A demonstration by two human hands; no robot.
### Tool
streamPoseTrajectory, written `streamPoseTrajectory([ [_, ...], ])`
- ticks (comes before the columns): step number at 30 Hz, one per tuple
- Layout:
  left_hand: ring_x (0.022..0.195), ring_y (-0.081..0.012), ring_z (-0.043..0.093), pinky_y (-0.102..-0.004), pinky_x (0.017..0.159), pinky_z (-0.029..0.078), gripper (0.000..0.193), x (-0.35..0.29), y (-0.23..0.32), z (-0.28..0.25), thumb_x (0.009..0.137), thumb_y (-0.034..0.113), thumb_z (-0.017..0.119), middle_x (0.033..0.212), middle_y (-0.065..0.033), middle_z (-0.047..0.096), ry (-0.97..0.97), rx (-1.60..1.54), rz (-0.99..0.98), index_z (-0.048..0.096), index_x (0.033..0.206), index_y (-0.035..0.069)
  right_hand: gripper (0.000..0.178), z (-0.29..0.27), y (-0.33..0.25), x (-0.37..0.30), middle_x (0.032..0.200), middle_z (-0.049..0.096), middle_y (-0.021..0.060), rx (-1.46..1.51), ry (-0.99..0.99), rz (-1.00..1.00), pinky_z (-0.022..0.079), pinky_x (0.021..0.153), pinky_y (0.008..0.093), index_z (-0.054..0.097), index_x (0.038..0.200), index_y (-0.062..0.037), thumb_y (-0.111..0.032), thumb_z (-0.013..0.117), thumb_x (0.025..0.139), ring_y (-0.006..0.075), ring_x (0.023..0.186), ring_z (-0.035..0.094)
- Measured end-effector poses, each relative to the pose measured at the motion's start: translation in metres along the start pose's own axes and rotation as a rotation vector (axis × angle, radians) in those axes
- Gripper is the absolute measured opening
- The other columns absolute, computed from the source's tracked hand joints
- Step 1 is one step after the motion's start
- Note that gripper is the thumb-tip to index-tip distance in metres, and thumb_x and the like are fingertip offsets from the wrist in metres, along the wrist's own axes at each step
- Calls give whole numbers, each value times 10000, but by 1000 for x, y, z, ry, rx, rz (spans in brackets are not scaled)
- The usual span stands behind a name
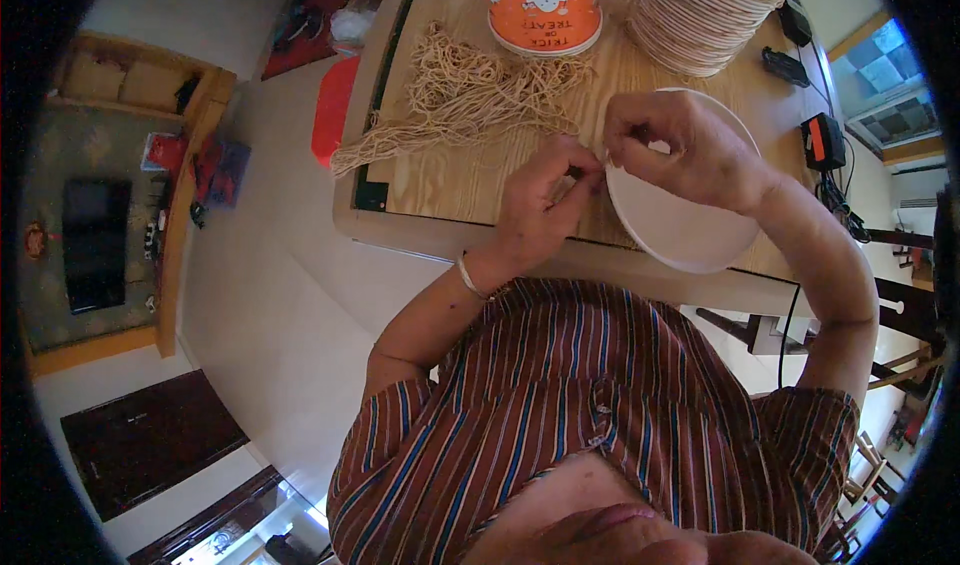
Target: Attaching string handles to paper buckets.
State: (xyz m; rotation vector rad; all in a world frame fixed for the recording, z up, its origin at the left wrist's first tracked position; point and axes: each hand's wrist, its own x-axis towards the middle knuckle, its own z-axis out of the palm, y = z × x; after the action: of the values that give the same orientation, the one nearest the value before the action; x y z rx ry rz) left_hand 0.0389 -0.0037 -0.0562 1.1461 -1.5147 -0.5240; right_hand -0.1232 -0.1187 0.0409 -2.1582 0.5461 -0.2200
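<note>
A white-lined paper bucket (pixel 680 215) lies tilted at the table's near edge, its round opening turned up toward me. At the left side of its rim my two hands meet. My left hand (pixel 540 205) is closed in a pinch just outside the rim. Bent over the opening, my right hand (pixel 695 150) pinches at the same spot from the inner side. Whatever small thing sits between the fingertips is hidden. Left of the bucket spreads a tangled heap of beige cords (pixel 480 100), some trailing over the table's left side.
An orange and green printed paper bucket (pixel 545 15) stands behind the cords. A tall stack of nested buckets (pixel 705 15) leans at the far right of the wooden table (pixel 440 185). Black chargers with cables (pixel 825 145) lie along the right edge. A red stool (pixel 335 110) stands at left.
</note>
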Motion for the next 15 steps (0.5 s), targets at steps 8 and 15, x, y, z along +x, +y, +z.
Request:
streamPoseTrajectory([
  [8, 859, -100, 575, -240, 775, 483, 135, 18, 21, -10, 881, 4, 642, 957, -33, 565, 30, -307, -250, 613, 1012, 15, 159, -9, -9, 5, 627, 525, 127, -50, 35, -47, 440, 566, 367, 584, 832, 5, -153, 572, 837, 190, 567, 487],
  [15, 858, -60, 556, -216, 750, 476, 143, 18, 8, -1, 884, 4, 652, 950, 1, 555, -43, -515, -354, 592, 1012, 23, 135, -6, -14, 2, 683, 515, 83, -125, 45, -131, 425, 603, 321, 550, 832, 10, -113, 595, 865, 176, 632, 494],
])
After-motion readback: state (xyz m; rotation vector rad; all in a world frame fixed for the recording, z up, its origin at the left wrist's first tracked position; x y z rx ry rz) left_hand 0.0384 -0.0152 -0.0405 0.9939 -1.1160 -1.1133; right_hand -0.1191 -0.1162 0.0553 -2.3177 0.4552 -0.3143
